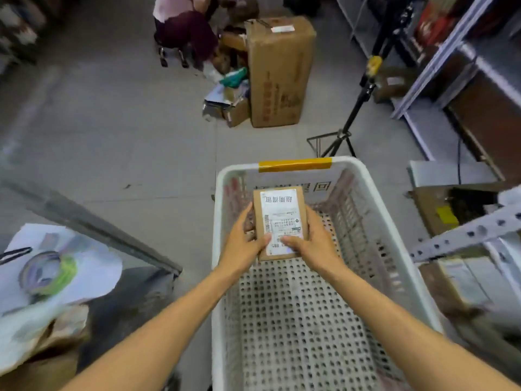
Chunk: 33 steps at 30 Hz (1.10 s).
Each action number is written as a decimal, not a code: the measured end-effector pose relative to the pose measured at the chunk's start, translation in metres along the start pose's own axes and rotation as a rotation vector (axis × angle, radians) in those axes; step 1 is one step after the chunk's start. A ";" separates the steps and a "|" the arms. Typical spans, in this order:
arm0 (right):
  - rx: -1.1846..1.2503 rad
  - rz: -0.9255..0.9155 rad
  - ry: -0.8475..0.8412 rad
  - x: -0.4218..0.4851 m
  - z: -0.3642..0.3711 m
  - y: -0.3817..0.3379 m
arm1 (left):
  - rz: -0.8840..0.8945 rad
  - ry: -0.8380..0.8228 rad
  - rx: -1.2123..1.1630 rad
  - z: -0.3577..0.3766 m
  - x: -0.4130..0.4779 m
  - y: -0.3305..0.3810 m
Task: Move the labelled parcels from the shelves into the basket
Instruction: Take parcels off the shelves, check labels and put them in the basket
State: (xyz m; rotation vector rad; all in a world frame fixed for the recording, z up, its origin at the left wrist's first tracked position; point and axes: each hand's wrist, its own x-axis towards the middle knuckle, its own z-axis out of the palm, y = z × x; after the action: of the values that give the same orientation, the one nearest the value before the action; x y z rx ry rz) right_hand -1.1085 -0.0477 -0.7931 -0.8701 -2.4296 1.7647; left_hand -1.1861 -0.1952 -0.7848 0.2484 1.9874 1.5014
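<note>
The shelves (428,80) run along the right side, with brown cartons on them; the white perforated basket (217,292) sits just below the person, its far rim wrapped in yellow tape; the parcel (279,221) is held over the far half of the basket, within the line of its rim and clear of its floor, so it is not yet set down. It is a small flat brown carton, long side pointing away, label (282,218) up; since it sits level in so slight a hold, it is probably light, and the board looks stiff enough to keep its shape under a squeeze; plain cardboard should give fair grip, while the glossy label is likely slicker. The left hand (242,244) grasps the near left edge, thumb on top and fingers round the side; the right hand (313,244) grasps the near right edge the same way. The long edges look the soundest places to hold; one hand across the width would probably do. The contents cannot be told, so lowering it onto the basket floor seems wiser than dropping it.
</note>
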 end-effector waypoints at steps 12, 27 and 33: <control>-0.122 0.339 -0.066 0.157 0.108 0.158 | -0.267 -0.303 0.972 0.010 0.157 -0.111; -0.464 0.317 -0.087 0.163 0.079 0.132 | -0.355 -0.175 0.940 0.015 0.173 -0.116; -0.723 0.110 -0.209 0.121 0.007 0.040 | -0.270 -0.125 0.824 0.016 0.134 -0.039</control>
State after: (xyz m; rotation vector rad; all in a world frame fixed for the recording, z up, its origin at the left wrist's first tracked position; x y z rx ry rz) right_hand -1.1961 0.0077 -0.8681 -0.8870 -3.2811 1.0093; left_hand -1.2735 -0.1289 -0.8718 0.3765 2.3215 0.4320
